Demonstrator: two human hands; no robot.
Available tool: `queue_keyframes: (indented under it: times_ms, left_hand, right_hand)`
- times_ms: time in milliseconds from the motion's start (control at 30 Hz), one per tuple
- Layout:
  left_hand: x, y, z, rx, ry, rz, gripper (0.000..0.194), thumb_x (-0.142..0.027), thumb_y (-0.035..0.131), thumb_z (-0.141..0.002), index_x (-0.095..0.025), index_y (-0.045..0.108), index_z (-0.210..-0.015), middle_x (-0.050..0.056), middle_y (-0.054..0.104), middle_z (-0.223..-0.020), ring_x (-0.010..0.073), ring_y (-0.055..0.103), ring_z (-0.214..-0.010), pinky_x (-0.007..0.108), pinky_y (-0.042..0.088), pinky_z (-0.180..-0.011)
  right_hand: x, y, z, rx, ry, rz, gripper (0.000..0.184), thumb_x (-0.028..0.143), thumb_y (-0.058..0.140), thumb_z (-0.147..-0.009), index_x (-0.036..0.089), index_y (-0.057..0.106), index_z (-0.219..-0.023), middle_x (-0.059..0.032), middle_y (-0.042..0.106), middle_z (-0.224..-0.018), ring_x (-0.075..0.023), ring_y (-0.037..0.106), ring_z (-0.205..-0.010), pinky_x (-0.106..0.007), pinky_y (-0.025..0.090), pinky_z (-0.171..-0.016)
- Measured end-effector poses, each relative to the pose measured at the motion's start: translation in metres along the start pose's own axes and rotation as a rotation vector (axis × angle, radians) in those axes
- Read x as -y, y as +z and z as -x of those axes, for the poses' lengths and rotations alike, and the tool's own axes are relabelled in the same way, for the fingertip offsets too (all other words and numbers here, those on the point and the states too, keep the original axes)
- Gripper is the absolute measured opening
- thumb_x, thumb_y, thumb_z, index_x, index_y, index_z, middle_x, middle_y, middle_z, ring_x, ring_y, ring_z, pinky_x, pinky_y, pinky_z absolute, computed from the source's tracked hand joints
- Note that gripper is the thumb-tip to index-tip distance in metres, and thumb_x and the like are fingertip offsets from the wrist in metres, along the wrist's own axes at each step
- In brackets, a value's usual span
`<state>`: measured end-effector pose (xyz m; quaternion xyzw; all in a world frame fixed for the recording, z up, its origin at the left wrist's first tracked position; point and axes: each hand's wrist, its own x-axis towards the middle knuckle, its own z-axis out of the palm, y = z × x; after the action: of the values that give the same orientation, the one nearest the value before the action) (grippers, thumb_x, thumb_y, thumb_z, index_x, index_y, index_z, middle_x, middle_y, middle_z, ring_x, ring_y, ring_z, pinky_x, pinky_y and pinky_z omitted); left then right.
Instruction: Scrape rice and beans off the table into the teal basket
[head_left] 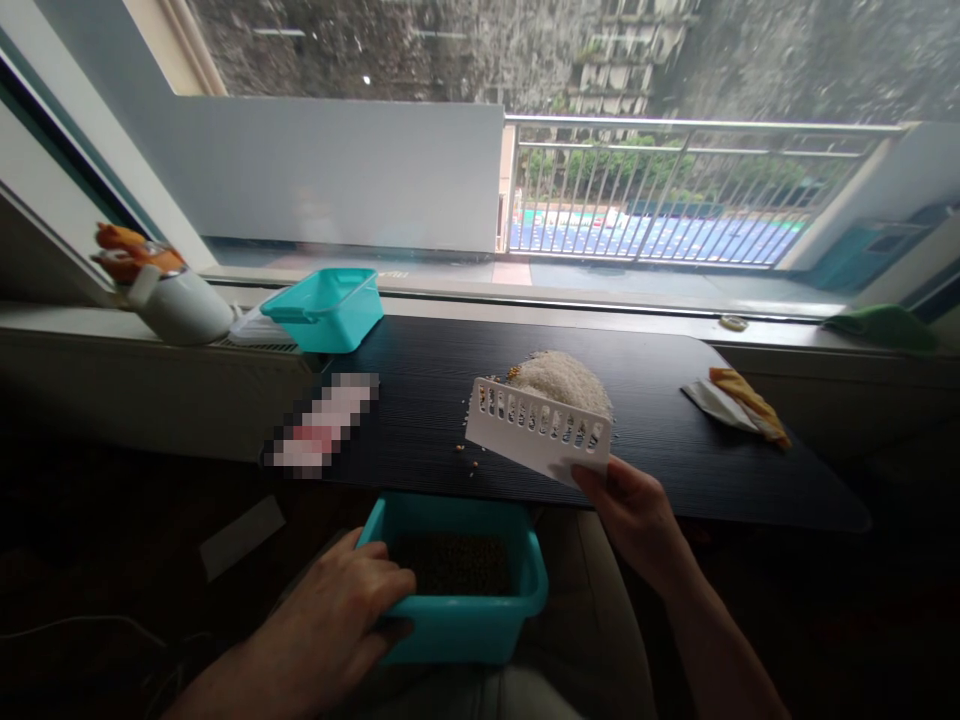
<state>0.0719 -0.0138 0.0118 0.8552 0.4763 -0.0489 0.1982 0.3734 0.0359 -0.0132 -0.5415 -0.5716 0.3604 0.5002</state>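
My left hand (341, 600) is closed on the near left rim of a teal plastic bin (469, 630), which rests at my lap below the table edge. Small dark grains lie inside the bin, too dim to name. In my right hand (634, 505) is a flat white plastic strip (525, 445) with a row of slots, gripped at its right end. The strip stands tilted on the table, in front of a heap of white rice (566, 380) and partly hiding it. A few yellow-brown kernels (513, 372) show at the heap's left side, and several loose ones lie nearer the table edge.
On the dark table (420, 400), a second teal bin (341, 315) stands at the back left, and a blurred-out pink item (322, 425) lies left. A yellow and white cloth (746, 405) lies right. A white pot (184, 305) sits on the windowsill.
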Motion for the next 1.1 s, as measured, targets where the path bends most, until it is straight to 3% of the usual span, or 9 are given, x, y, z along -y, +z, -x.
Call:
queue_keyframes:
  times_ms: [67,267,567,767,933,1100]
  left_hand:
    - [0.0,0.0,0.001,0.011,-0.002,-0.009,0.01,-0.012,0.058,-0.078,-0.022,0.06,-0.076,0.0,0.065,-0.08,0.0202,0.058,-0.083,0.037,0.039,-0.086]
    - [-0.002,-0.003,0.002,0.019,-0.015,-0.002,0.009,-0.013,0.058,-0.079,-0.021,0.06,-0.076,0.001,0.066,-0.081,0.0209,0.059,-0.085,0.037,0.039,-0.083]
    - [0.0,-0.001,0.002,-0.033,0.01,0.012,0.01,-0.012,0.057,-0.078,-0.022,0.061,-0.077,0.0,0.064,-0.08,0.02,0.058,-0.083,0.035,0.039,-0.081]
    - [-0.002,-0.001,0.001,0.007,-0.002,0.0,0.01,-0.013,0.057,-0.079,-0.021,0.06,-0.074,0.0,0.064,-0.079,0.0207,0.058,-0.082,0.037,0.039,-0.083]
    - [0.0,0.003,0.002,-0.027,0.012,-0.013,0.01,-0.012,0.057,-0.077,-0.022,0.06,-0.076,0.0,0.065,-0.078,0.0204,0.058,-0.081,0.036,0.039,-0.083]
    - [0.0,0.002,0.001,-0.01,0.016,-0.004,0.01,-0.011,0.057,-0.078,-0.021,0.058,-0.074,0.0,0.065,-0.078,0.0206,0.058,-0.081,0.038,0.039,-0.084]
  right_hand:
    - [-0.001,0.005,-0.003,-0.005,-0.003,0.004,0.025,0.036,0.065,-0.083,0.018,0.076,-0.097,-0.0047,0.077,-0.093,-0.0249,0.07,-0.086,-0.037,0.055,-0.081]
    - [-0.006,0.006,-0.004,0.161,-0.049,-0.012,0.026,0.037,0.064,-0.085,0.019,0.076,-0.099,-0.0044,0.077,-0.096,-0.0245,0.07,-0.089,-0.035,0.057,-0.082]
    - [-0.014,-0.002,0.027,0.117,0.043,-0.097,0.031,0.044,0.067,-0.083,0.021,0.077,-0.102,-0.0056,0.076,-0.102,-0.0282,0.07,-0.097,-0.038,0.056,-0.088]
    - [-0.007,0.02,0.042,0.121,0.029,-0.063,0.027,0.039,0.062,-0.088,0.021,0.076,-0.102,-0.003,0.076,-0.098,-0.0263,0.071,-0.09,-0.033,0.056,-0.079]
    - [-0.015,0.035,0.028,-0.013,-0.034,0.127,0.028,0.038,0.058,-0.089,0.019,0.076,-0.1,-0.0027,0.076,-0.088,-0.0245,0.07,-0.08,-0.029,0.053,-0.069]
    - [-0.023,0.017,0.011,-0.212,-0.023,0.269,0.03,0.041,0.059,-0.087,0.018,0.076,-0.098,-0.0027,0.075,-0.077,-0.0221,0.067,-0.07,-0.028,0.049,-0.064]
